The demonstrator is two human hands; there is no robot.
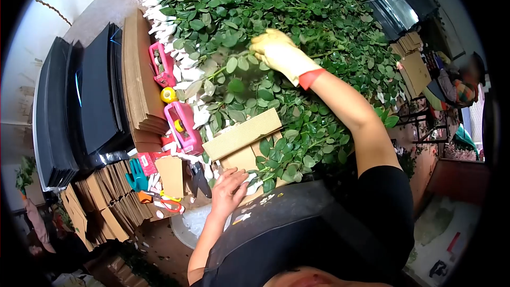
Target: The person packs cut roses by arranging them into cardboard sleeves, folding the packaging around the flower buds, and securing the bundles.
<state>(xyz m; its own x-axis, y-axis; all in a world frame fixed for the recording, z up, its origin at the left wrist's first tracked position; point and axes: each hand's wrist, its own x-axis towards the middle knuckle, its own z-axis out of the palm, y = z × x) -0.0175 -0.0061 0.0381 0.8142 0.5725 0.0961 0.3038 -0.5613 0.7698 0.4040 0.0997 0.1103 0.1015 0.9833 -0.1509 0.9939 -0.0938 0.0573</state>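
My left hand (228,188), bare, rests at the lower edge of a folded cardboard piece (239,159) with its fingers slightly spread. Beside its fingertips lie leaves and white-wrapped stem ends. My right hand (276,53) wears a cream glove with a red cuff and is over the large pile of green leafy stems (319,21). Its gloved fingers are curled in; what they hold is hidden. A long leafy stem passes close under that hand. A corrugated strip (243,134) forms the top of the cardboard piece.
Pink tape dispensers (183,127) and a yellow tape roll (169,94) stand left of the pile. Scissors (171,203), a teal glove (137,175) and stacked cardboard (141,74) are farther left. Dark sheets (101,90) lean there. A person (467,85) is at the far right.
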